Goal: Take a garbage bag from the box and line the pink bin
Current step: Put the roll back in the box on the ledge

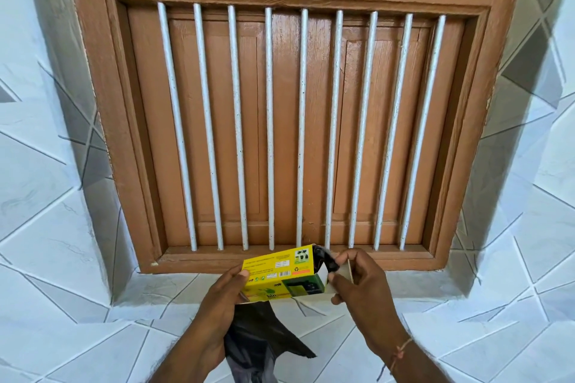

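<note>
My left hand [217, 305] grips the left end of a yellow garbage-bag box [280, 274], held lengthwise in front of a window sill. A loose black garbage bag [261, 336] hangs from under that hand and the box. The box's right end is open, and black plastic [325, 258] bulges out of it. My right hand [361, 286] is at that open end, thumb and fingers pinched on the pale end flap, right beside the black plastic. The pink bin is not in view.
A brown wooden window [298, 121] with white vertical bars fills the wall straight ahead, its shutters closed. White tiles with grey lines [77, 274] cover the sill and the walls on both sides.
</note>
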`<act>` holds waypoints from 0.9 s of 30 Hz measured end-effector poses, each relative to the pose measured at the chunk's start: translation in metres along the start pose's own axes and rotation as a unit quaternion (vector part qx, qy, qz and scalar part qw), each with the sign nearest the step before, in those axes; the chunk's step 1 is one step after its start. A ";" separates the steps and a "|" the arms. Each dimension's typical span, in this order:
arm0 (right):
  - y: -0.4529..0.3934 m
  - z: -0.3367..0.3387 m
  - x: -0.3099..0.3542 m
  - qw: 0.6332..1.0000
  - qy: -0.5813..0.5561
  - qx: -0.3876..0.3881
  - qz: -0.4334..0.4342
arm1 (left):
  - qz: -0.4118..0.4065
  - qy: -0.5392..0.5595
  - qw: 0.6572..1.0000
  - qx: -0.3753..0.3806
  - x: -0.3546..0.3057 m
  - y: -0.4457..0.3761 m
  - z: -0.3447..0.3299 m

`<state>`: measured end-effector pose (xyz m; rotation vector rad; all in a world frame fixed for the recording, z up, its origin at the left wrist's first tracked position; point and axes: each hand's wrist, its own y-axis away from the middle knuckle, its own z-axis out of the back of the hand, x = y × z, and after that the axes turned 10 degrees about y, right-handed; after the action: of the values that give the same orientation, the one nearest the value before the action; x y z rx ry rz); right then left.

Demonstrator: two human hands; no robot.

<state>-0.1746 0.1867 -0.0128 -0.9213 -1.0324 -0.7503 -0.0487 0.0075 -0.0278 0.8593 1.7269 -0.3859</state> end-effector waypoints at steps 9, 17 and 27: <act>0.002 -0.006 0.007 0.994 0.105 0.016 0.034 | -0.072 -0.043 0.996 -0.012 0.002 0.001 -0.004; 0.005 -0.020 0.010 0.988 -0.123 -0.081 -0.048 | -0.179 -0.084 0.980 -0.024 -0.005 0.011 -0.016; 0.008 -0.029 0.006 0.983 -0.120 -0.137 -0.027 | -0.195 -0.121 0.973 -0.014 0.004 0.020 -0.024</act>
<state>-0.1548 0.1637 -0.0162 -1.2489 -1.1872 -0.8548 -0.0513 0.0382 -0.0202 0.4263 1.6627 -0.6975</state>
